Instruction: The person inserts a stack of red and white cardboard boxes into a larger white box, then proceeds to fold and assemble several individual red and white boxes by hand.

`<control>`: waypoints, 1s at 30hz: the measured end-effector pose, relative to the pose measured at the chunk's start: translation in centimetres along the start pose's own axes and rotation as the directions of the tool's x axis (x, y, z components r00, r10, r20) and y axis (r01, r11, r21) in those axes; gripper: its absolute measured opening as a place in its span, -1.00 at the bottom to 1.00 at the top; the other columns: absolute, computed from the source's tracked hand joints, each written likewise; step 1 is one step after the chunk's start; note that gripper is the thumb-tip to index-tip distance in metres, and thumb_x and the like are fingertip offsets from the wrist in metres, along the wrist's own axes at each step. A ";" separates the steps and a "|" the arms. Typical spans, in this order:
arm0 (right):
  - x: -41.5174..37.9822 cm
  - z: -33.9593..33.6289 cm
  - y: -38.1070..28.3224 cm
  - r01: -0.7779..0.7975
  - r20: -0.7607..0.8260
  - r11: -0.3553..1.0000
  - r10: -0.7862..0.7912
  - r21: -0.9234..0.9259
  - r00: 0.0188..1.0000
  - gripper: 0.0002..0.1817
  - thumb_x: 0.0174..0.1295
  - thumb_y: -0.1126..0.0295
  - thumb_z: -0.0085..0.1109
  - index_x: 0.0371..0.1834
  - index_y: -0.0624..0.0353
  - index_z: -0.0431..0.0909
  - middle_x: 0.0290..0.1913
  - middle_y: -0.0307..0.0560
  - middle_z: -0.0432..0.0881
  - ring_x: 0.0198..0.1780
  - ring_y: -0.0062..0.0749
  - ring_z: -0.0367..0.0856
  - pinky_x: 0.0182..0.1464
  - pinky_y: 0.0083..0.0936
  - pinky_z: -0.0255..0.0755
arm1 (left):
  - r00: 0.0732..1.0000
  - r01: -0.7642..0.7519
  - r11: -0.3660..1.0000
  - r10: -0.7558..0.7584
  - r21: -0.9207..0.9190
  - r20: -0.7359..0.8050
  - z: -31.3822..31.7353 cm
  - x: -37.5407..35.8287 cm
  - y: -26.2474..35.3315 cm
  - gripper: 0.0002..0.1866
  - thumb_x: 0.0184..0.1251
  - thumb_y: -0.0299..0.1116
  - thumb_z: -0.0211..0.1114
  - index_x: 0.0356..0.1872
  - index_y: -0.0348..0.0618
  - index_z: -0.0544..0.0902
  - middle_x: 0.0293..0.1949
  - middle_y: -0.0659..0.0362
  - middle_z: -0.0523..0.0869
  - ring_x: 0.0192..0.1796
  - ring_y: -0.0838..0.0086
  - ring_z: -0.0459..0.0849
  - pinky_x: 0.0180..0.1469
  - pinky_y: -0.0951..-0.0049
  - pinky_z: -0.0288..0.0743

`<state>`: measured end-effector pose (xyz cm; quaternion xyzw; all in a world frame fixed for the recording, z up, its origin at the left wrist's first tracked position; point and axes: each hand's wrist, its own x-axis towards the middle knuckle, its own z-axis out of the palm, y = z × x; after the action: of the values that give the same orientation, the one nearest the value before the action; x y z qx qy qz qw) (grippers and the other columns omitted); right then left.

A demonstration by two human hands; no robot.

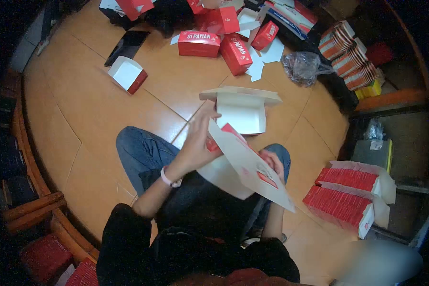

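Over my lap, a partly folded red and white cardboard box (252,174) is held between both hands, tilted, with its white flaps spread. My left hand (200,138) grips its left side, the thumb against a red panel. My right hand (273,162) is closed on its right side, the fingers partly hidden behind the card. Just beyond the hands, an open box (240,114) with a white inside stands on the floor, its lid flap raised at the back.
Several red boxes (199,45) lie in a pile at the back. A small open box (128,74) and a dark flat phone-like object (127,46) are at back left. A plastic bag (301,68) lies at back right. Stacks of flat red cartons (341,207) are on the right.
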<state>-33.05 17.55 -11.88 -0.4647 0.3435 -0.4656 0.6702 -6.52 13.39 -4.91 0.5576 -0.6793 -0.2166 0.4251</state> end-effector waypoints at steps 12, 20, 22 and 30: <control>2.2 -1.2 0.1 -0.219 -0.614 0.905 -0.057 -0.364 0.787 -0.57 0.27 0.39 -0.08 0.17 0.36 0.23 0.06 0.04 0.43 0.07 -0.32 0.41 0.15 -0.46 0.25 | 0.909 0.417 0.370 -0.196 -0.830 0.369 9.3 0.8 -9.1 -0.62 0.29 -0.46 0.04 0.14 -0.23 0.33 0.05 0.01 0.42 0.16 0.33 0.37 0.20 0.39 0.21; 14.3 -3.1 1.9 -0.166 -0.282 0.415 -0.236 -0.895 0.930 -0.61 0.19 0.32 0.00 0.05 0.30 0.40 -0.01 0.28 0.49 0.07 -0.12 0.47 0.09 -0.35 0.33 | 0.998 0.060 0.998 -0.060 -0.027 -0.027 11.6 3.4 -13.6 -0.47 -0.07 -0.37 0.33 -0.01 -0.24 0.39 -0.02 -0.14 0.39 0.08 -0.03 0.38 0.17 0.16 0.24; 16.7 -4.7 2.6 -0.088 -0.155 0.368 -0.158 -0.926 0.975 -0.56 0.13 0.39 0.00 0.10 0.32 0.33 -0.08 0.31 0.52 -0.02 0.17 0.47 0.00 -0.17 0.37 | 0.995 0.044 0.980 -0.060 -0.192 -0.076 10.8 3.6 -13.6 -0.49 0.00 -0.43 0.29 0.03 -0.26 0.35 -0.07 -0.19 0.49 0.05 0.00 0.46 0.12 0.21 0.35; 16.3 -3.0 1.4 -0.442 -0.447 0.082 -0.258 -0.893 0.856 -0.54 0.03 0.47 0.08 0.08 0.24 0.36 -0.08 0.27 0.50 -0.01 0.08 0.47 0.03 -0.16 0.33 | 0.965 0.261 0.824 -0.225 -0.503 0.133 10.9 3.4 -15.5 -0.35 -0.05 -0.61 0.24 0.12 -0.18 0.16 -0.04 0.05 0.49 -0.15 0.34 0.57 -0.07 0.44 0.48</control>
<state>-29.96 1.40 -14.62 -0.6279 0.7553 -0.1650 0.0900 -6.66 3.79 -21.60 0.4973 -0.5336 -0.4618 0.5046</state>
